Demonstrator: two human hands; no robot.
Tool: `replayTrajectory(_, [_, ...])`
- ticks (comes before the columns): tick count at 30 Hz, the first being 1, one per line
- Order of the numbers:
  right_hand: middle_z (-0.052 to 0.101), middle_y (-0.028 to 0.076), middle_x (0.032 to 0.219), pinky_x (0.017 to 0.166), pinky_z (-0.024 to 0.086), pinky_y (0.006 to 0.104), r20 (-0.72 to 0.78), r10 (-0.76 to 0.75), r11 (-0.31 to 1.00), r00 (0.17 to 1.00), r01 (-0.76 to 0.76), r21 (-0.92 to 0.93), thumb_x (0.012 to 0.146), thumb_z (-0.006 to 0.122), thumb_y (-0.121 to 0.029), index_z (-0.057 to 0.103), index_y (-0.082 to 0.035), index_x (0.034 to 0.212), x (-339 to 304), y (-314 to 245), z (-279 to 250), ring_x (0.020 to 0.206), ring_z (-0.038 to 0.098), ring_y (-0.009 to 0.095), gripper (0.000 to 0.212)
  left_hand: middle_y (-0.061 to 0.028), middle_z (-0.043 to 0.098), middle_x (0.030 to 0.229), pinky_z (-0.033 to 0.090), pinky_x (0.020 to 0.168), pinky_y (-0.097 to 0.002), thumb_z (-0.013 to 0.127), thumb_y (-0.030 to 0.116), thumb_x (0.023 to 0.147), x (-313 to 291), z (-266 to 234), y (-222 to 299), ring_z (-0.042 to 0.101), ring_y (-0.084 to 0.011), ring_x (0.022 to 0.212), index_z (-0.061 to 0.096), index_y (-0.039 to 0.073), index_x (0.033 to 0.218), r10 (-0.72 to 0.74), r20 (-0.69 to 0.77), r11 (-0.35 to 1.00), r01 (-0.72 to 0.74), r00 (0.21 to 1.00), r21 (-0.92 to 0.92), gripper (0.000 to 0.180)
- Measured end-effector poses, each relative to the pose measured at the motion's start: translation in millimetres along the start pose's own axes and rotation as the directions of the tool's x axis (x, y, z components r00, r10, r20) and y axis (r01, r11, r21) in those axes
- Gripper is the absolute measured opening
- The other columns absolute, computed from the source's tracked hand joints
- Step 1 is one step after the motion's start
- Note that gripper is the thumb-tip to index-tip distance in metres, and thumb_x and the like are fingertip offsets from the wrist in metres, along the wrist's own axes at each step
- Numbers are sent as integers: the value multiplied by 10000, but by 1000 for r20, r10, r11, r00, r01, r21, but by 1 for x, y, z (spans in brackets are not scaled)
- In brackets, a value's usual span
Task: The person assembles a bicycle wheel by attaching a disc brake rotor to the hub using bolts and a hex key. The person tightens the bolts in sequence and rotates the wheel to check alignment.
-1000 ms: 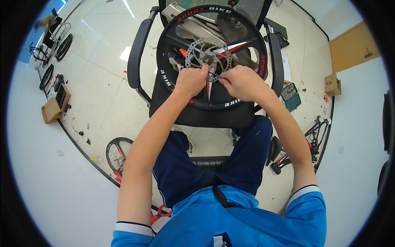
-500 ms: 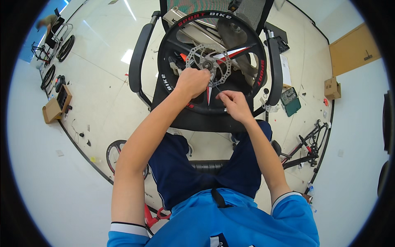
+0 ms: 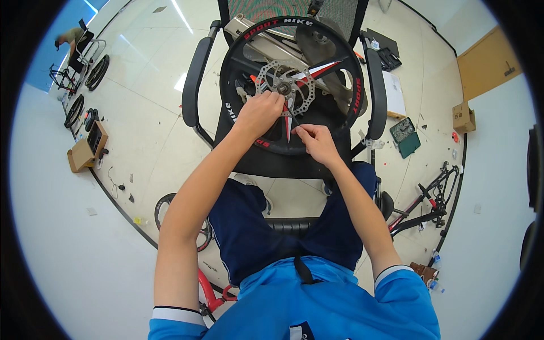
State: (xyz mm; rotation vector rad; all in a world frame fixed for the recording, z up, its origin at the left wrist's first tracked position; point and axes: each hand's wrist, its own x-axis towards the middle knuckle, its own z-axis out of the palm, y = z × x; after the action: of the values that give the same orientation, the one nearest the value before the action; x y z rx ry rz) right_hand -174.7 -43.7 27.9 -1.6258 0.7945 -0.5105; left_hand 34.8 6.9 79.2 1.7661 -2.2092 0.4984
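Black mesh-backed armchair is carrying black red-and-white-spoked bicycle wheel, rim lying near seat's front edge. Silver perforated metal disc is sitting at wheel's centre. Left hand is curling beside disc, grip hidden; right hand is pinching thin dark rod, fingers closed.

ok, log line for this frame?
left hand: at brake disc | right hand: pinching thin dark tool | wheel: on black chair

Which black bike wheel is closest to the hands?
The black wheel with a round, holed silver metal disc, resting on the black mesh-backed chair; the other wheels are off the chair.
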Motion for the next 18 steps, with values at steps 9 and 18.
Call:
replayTrajectory(9, [506, -25, 657, 505, 358, 243, 250, 216, 922, 944, -281, 266, 995, 555, -184, 633, 0, 955, 19, -34, -8, 548, 433, 70, 204, -162, 579, 1196, 401, 1012, -455, 676, 194, 888, -69, 63, 53, 513, -359, 1172, 601, 32, 1211, -824, -242, 562, 684, 512, -465, 369])
replayTrajectory(18, [384, -53, 602, 447, 254, 248, 178, 346, 935, 921, -355, 20, 1059, 436, -415, 465, -96, 749, 31, -53, 4, 484, 310, 61, 446, -232, 363, 1497, 232, 1139, -487, 653, 338, 904, -60, 114, 82, 323, -378, 1407, 321, 45, 1514, -997, -20, 72, 911, 70, -407, 754])
